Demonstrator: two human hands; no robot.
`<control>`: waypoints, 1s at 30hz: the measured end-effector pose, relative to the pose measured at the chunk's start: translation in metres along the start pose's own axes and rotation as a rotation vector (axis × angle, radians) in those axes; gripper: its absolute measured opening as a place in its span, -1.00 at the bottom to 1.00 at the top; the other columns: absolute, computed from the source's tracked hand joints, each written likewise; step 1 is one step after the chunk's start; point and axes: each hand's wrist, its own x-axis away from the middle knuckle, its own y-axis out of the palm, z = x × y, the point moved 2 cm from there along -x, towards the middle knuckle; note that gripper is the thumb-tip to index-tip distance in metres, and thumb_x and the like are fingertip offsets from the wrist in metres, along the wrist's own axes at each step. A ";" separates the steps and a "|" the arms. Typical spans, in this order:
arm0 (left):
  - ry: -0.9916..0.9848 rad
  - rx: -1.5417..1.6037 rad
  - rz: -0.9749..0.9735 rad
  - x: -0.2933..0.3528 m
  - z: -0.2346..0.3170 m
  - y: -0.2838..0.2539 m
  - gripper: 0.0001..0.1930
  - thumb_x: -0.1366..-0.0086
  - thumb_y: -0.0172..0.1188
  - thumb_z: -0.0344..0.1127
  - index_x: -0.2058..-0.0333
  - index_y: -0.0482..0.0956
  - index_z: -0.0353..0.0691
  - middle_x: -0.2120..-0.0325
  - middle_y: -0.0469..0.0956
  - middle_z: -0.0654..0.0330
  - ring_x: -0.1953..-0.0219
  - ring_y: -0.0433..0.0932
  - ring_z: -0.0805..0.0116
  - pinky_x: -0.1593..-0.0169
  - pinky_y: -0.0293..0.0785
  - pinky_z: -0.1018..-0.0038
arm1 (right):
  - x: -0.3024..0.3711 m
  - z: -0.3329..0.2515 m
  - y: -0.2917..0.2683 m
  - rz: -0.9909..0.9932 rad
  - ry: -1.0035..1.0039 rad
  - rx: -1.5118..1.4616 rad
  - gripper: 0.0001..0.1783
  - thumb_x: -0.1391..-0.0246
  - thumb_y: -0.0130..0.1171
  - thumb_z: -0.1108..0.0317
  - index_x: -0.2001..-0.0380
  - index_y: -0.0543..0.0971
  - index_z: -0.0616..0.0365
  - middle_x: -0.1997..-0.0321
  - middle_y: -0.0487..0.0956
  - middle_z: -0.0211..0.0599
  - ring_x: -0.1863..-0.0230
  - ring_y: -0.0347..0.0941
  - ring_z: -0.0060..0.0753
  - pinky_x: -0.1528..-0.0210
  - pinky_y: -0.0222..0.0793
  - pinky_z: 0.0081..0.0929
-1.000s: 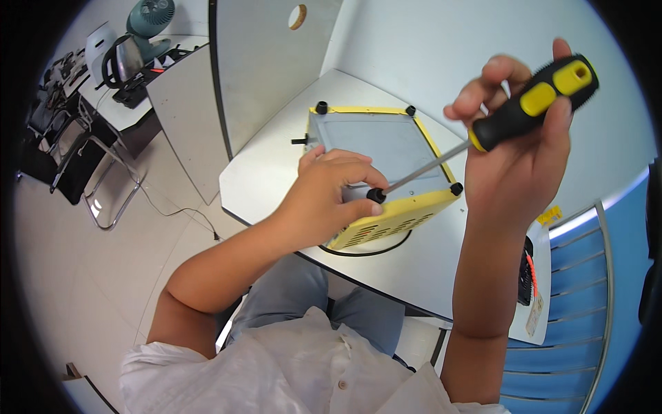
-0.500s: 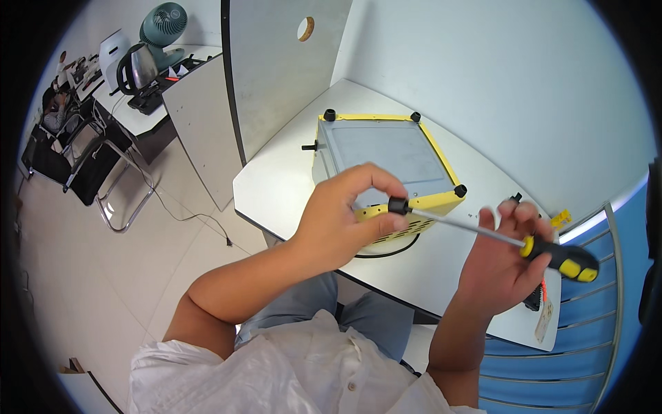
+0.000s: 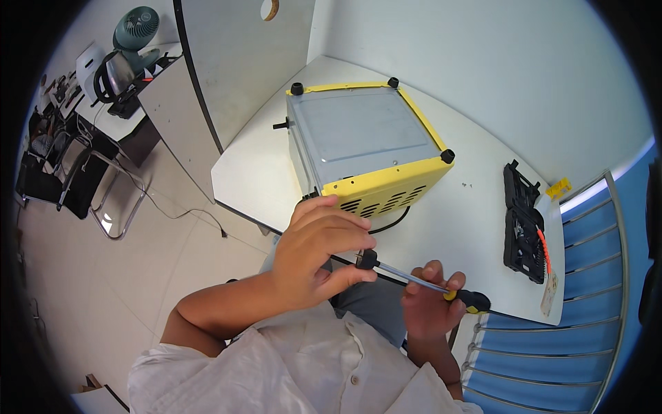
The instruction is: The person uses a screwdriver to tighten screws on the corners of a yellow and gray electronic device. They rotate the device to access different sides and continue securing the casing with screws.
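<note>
My left hand [image 3: 314, 252] pinches a small black foot [image 3: 367, 259] between thumb and fingertips, just in front of the appliance's near left corner. The shaft tip of a screwdriver [image 3: 469, 300] with a black and yellow handle meets this foot; whether it sits inside, I cannot tell. My right hand [image 3: 433, 303] grips the screwdriver where the shaft joins the handle, fingers curled around it. On the table, a box-shaped yellow and grey metal appliance [image 3: 365, 127] lies with its grey panel up. Black feet [image 3: 447, 156] show at three of its corners, and slots line its yellow side.
At the table's [image 3: 455, 228] right side lies an opened black tool case [image 3: 524, 234], with an orange-red strip [image 3: 543, 248] beside it. Tiny screws [image 3: 467, 185] rest right of the appliance. A grey partition [image 3: 241, 62] borders the left; metal rails [image 3: 552, 317] run along the right.
Both hands have come down toward my body with the foot and screwdriver, away from above the appliance's front edge. The view has shifted, and the tool case is now uncovered.
</note>
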 end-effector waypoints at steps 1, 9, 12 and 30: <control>0.022 0.033 -0.006 -0.004 0.001 -0.001 -0.64 0.03 0.45 -0.17 0.26 0.57 -0.12 0.32 0.61 0.27 0.14 0.58 0.26 -0.10 0.31 0.24 | 0.001 0.003 -0.001 -0.006 0.022 -0.033 -0.63 -0.28 -0.02 0.02 -0.03 0.36 -0.05 -0.06 0.33 0.08 -0.04 0.43 0.02 0.03 0.57 -0.17; -0.216 0.615 -0.212 -0.024 0.005 0.017 -0.62 -0.04 0.46 -0.33 0.21 0.48 -0.20 0.25 0.50 0.15 0.12 0.50 0.24 0.01 0.36 0.37 | 0.013 0.025 -0.011 -0.015 0.041 -0.424 -0.56 -0.33 -0.11 -0.03 -0.18 0.30 -0.18 -0.19 0.35 -0.09 -0.12 0.34 -0.02 -0.10 0.38 -0.09; -0.236 0.782 -0.140 -0.031 0.008 0.039 -0.62 -0.07 0.43 -0.35 0.17 0.45 -0.21 0.23 0.45 0.16 0.11 0.46 0.29 0.00 0.35 0.37 | 0.012 0.024 -0.011 -0.011 0.031 -0.452 -0.54 -0.32 -0.10 -0.05 -0.21 0.30 -0.23 -0.22 0.39 -0.21 -0.12 0.32 -0.08 -0.08 0.33 -0.14; -0.290 0.801 -0.062 -0.047 0.022 0.091 -0.36 -0.15 0.35 -0.36 -0.15 0.23 -0.30 0.07 0.39 0.07 0.06 0.45 0.31 -0.07 0.40 0.31 | 0.002 0.009 -0.025 -0.060 -0.102 -0.567 -0.51 -0.31 -0.13 -0.10 -0.25 0.30 -0.33 -0.31 0.36 -0.35 -0.12 0.32 -0.21 -0.06 0.30 -0.20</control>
